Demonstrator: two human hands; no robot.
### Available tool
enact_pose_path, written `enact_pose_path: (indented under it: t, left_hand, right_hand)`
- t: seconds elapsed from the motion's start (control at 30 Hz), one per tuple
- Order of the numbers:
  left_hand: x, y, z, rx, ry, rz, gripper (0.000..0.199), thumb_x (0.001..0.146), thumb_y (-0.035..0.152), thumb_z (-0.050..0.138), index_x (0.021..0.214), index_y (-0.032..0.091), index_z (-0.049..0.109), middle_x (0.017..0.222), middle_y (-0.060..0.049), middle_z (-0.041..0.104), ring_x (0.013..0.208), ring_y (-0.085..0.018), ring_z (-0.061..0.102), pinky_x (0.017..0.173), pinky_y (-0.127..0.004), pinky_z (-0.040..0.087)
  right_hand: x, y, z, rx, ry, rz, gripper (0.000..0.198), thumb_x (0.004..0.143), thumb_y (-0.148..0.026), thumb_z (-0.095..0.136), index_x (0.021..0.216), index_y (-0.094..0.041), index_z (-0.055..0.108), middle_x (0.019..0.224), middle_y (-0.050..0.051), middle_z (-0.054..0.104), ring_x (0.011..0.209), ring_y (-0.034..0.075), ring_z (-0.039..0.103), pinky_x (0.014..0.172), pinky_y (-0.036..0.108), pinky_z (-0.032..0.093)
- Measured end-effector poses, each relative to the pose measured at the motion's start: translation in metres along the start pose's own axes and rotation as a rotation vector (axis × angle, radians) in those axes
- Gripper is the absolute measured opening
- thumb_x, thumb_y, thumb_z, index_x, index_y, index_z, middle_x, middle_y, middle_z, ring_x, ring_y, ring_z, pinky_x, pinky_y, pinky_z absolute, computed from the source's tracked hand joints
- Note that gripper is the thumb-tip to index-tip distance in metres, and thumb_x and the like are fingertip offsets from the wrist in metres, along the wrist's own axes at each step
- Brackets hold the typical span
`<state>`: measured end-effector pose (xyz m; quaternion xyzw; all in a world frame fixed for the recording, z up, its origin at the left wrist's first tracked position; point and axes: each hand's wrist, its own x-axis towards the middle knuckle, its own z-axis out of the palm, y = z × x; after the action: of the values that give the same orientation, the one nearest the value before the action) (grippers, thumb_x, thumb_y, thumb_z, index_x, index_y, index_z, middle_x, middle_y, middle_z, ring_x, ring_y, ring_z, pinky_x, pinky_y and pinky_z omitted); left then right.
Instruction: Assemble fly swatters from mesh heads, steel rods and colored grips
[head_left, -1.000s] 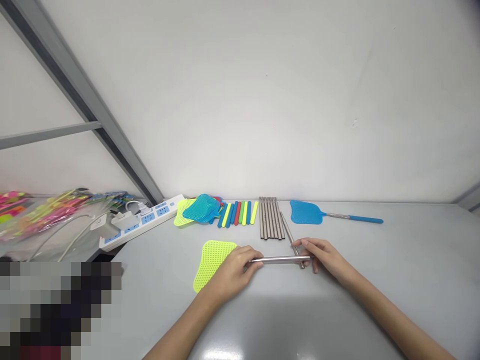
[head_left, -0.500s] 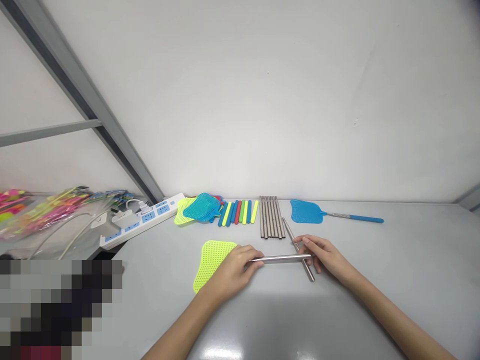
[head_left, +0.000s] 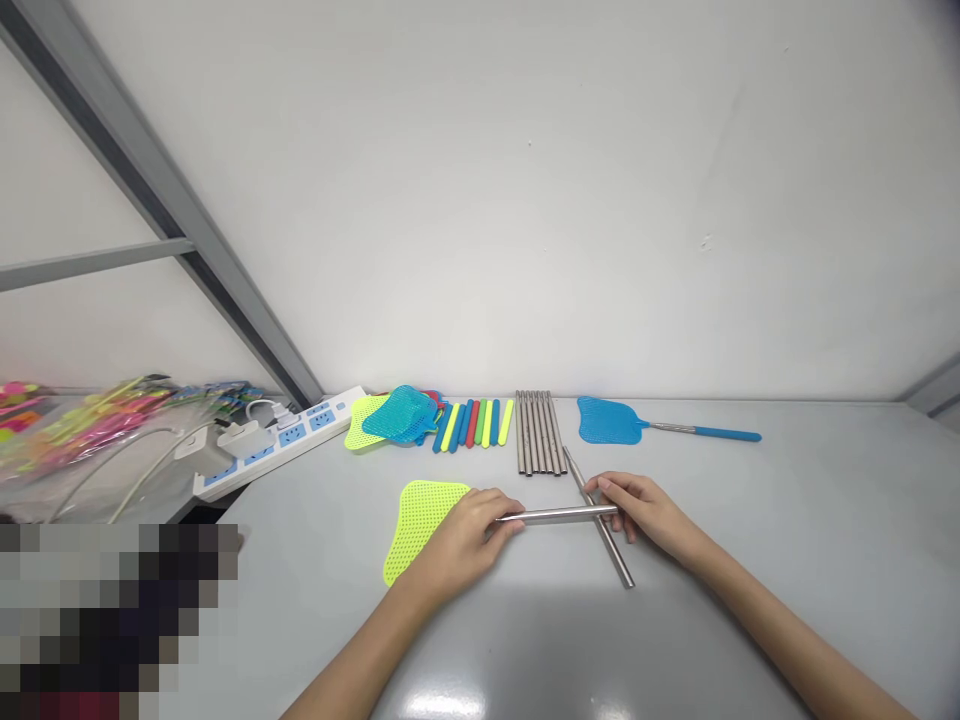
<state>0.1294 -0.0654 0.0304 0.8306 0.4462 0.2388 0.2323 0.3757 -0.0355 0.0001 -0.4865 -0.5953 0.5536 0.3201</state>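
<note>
A slim metal tube (head_left: pixel 562 514) lies level between my hands. My left hand (head_left: pixel 474 530) pinches its left end; the fingers hide that tip. A yellow-green perforated fly swatter head (head_left: pixel 421 515) lies under and beside this hand, its lower part partly covered. My right hand (head_left: pixel 641 508) has its fingers closed on the tube's right end. Crossing beneath is a second metal tube (head_left: pixel 616 555), slanting from near the row of tubes toward me. Whether my right fingers also touch it I cannot tell.
Behind lie several metal tubes (head_left: pixel 536 432), several coloured handle grips (head_left: pixel 480 424), and a pile of swatter heads (head_left: pixel 401 414). A blue fly swatter (head_left: pixel 611 420) with its handle is at the back right. A power strip (head_left: pixel 292 435) and bagged swatters (head_left: pixel 97 420) sit left.
The crossing tube has slid toward me, and its near end reaches farther forward. Both hands keep hold of the level tube. The view has shifted slightly.
</note>
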Motion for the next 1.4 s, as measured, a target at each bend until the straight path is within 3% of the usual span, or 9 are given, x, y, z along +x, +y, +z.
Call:
enact_pose_path:
  t: [0.3,0.47,0.67,0.87,1.1,1.4]
  left_hand:
    - [-0.001,0.001,-0.003,0.032,0.01,0.073,0.024,0.084,0.03,0.038,0.093,0.021,0.058,0.084,-0.003,0.06,0.076,-0.014,0.052,0.071,-0.028,0.038]
    - [-0.002,0.002,-0.005,0.032,0.015,0.112,0.023,0.083,0.029,0.039,0.093,0.021,0.058,0.082,-0.003,0.06,0.076,-0.014,0.052,0.071,-0.028,0.039]
    - [-0.002,0.001,-0.003,0.018,0.056,0.127,0.023,0.084,0.028,0.039,0.095,0.021,0.058,0.083,-0.004,0.061,0.076,-0.014,0.053,0.072,-0.03,0.039]
    - [-0.002,-0.002,-0.002,0.03,0.11,0.092,0.021,0.083,0.027,0.041,0.095,0.022,0.057,0.085,-0.003,0.061,0.074,-0.014,0.052,0.072,-0.03,0.039]
    - [-0.002,-0.002,-0.003,0.02,0.172,0.068,0.02,0.083,0.027,0.042,0.093,0.022,0.057,0.085,-0.003,0.061,0.08,-0.014,0.053,0.073,-0.029,0.039]
    - [-0.001,-0.005,-0.002,0.02,0.165,0.069,0.02,0.083,0.027,0.042,0.094,0.021,0.057,0.084,-0.003,0.061,0.079,-0.013,0.053,0.072,-0.028,0.04]
  right_hand:
    - [-0.005,-0.005,0.002,-0.115,0.074,0.013,0.033,0.074,-0.042,0.047,0.097,-0.019,0.051,0.054,-0.004,0.038,0.04,0.008,0.039,0.031,0.018,0.031]
    - [-0.005,-0.005,0.004,-0.177,0.063,-0.021,0.031,0.072,-0.042,0.05,0.093,-0.019,0.05,0.056,-0.004,0.042,0.042,0.008,0.036,0.037,0.019,0.031]
    - [-0.008,-0.007,0.007,-0.339,0.061,-0.129,0.026,0.069,-0.031,0.054,0.092,-0.021,0.046,0.06,-0.004,0.045,0.052,0.011,0.042,0.051,0.023,0.034]
    - [-0.008,-0.008,0.005,-0.395,0.149,-0.075,0.031,0.066,-0.018,0.046,0.096,-0.024,0.046,0.064,-0.003,0.046,0.057,0.013,0.047,0.053,0.024,0.035]
    - [-0.009,-0.01,0.006,-0.438,0.196,-0.033,0.033,0.068,-0.037,0.051,0.099,-0.025,0.048,0.063,-0.003,0.048,0.053,0.014,0.046,0.053,0.026,0.035]
    - [-0.004,-0.003,0.004,-0.378,0.234,-0.037,0.027,0.068,-0.035,0.052,0.092,-0.023,0.051,0.059,-0.003,0.048,0.048,0.012,0.043,0.051,0.025,0.036]
